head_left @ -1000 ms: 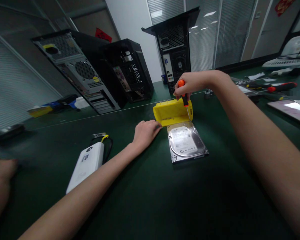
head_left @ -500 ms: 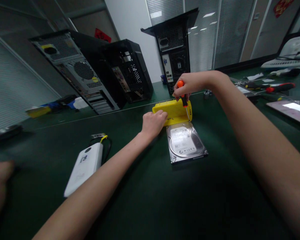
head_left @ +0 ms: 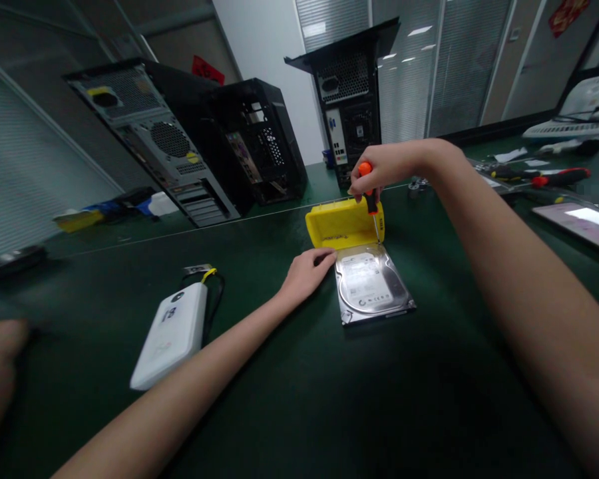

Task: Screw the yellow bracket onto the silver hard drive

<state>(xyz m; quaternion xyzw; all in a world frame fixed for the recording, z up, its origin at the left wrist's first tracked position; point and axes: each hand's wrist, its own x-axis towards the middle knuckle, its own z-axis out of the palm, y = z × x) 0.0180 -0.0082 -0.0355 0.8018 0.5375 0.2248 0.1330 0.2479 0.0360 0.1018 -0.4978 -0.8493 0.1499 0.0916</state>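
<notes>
A silver hard drive (head_left: 368, 279) with a white label lies flat on the dark green table. Directly behind it stands a yellow plastic tray (head_left: 337, 225), tipped so its inside faces me. My right hand (head_left: 372, 174) grips an orange and black screwdriver (head_left: 372, 203) from above, its shaft pointing down and its tip at the drive's far right corner. My left hand (head_left: 309, 269) rests at the drive's far left corner, fingertips touching its edge; whether anything small is between them is hidden.
White power bank (head_left: 172, 336) with a cable at left. Computer cases (head_left: 199, 146) and another case (head_left: 347, 113) stand behind. Pliers (head_left: 562, 177) and a phone-like slab (head_left: 579, 223) lie at right. Another person's blurred arm (head_left: 0, 352) is at the left edge.
My left hand has let go of the yellow tray's left side and moved down to the drive's corner. More of the tray's inside shows. My right hand and the screwdriver hold nearly the same place.
</notes>
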